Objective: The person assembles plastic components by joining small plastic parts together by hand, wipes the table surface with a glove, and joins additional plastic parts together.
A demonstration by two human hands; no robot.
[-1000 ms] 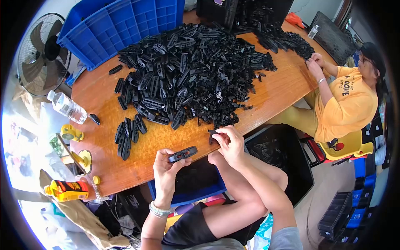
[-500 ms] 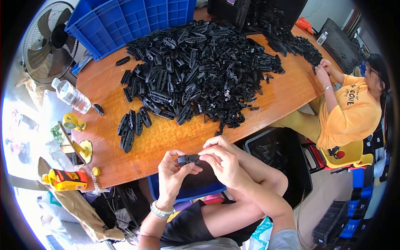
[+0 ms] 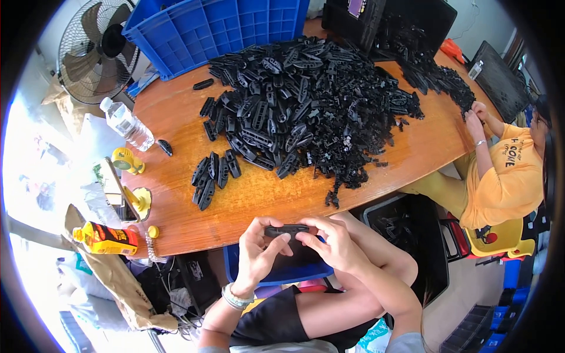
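Note:
Over my lap, just off the table's near edge, a long black plastic part lies level between both hands. My left hand pinches its left end with thumb and fingers. At the other end, the fingers and thumb of my right hand close on it. The fingertips hide some of its underside. Beyond my hands, a large heap of similar long black parts covers the wooden table, and smaller black clips spread along its right side. Several long parts sit grouped apart at the heap's near left.
A blue bin is below my hands, a dark tub to its right. The far side has a blue crate and fan. Left are a water bottle and yellow-orange bottle. A person handles parts at right.
My right fingers have shifted along the black part, which now shows longer and more level between my hands. The whole view has swung, so the table things appear further right.

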